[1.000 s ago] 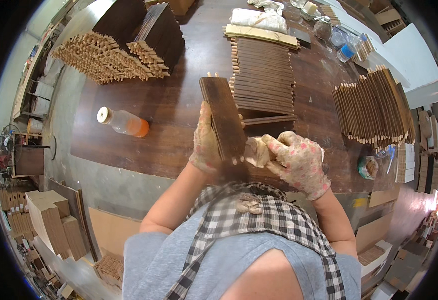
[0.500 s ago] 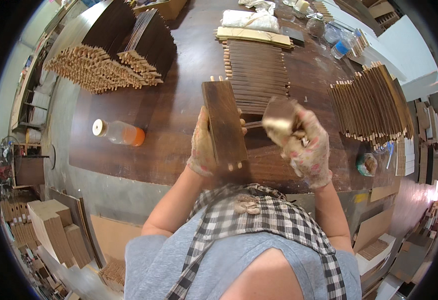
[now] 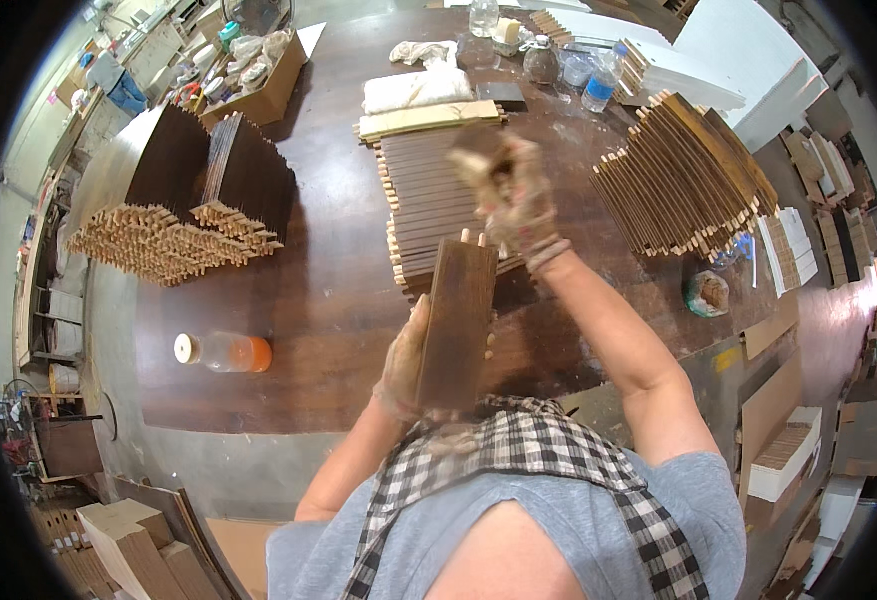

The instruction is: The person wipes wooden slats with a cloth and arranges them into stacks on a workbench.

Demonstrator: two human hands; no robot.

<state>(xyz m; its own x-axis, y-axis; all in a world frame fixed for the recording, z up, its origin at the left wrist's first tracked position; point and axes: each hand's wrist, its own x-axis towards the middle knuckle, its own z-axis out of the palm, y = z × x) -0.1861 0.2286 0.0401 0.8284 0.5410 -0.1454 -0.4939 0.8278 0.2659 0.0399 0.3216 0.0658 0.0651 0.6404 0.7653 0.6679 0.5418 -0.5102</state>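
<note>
A single fisheye view is taken from the wearer's head, aimed steeply down over a checked apron (image 3: 519, 470) at the dark worktable (image 3: 339, 300). The hands are seen close beneath the lens, while the table's far edge and the surrounding workshop floor are bent toward the round black rim. No second view is supplied.

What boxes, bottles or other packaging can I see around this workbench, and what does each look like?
Bottle: lying on its side left of the left hand, clear plastic, orange liquid, pale cap.
Cardboard box: far left corner of the table, open, brown, filled with crumpled bags.
Water bottles: far edge, clear, upright.
Round tin: right edge, open, brownish contents.
</note>
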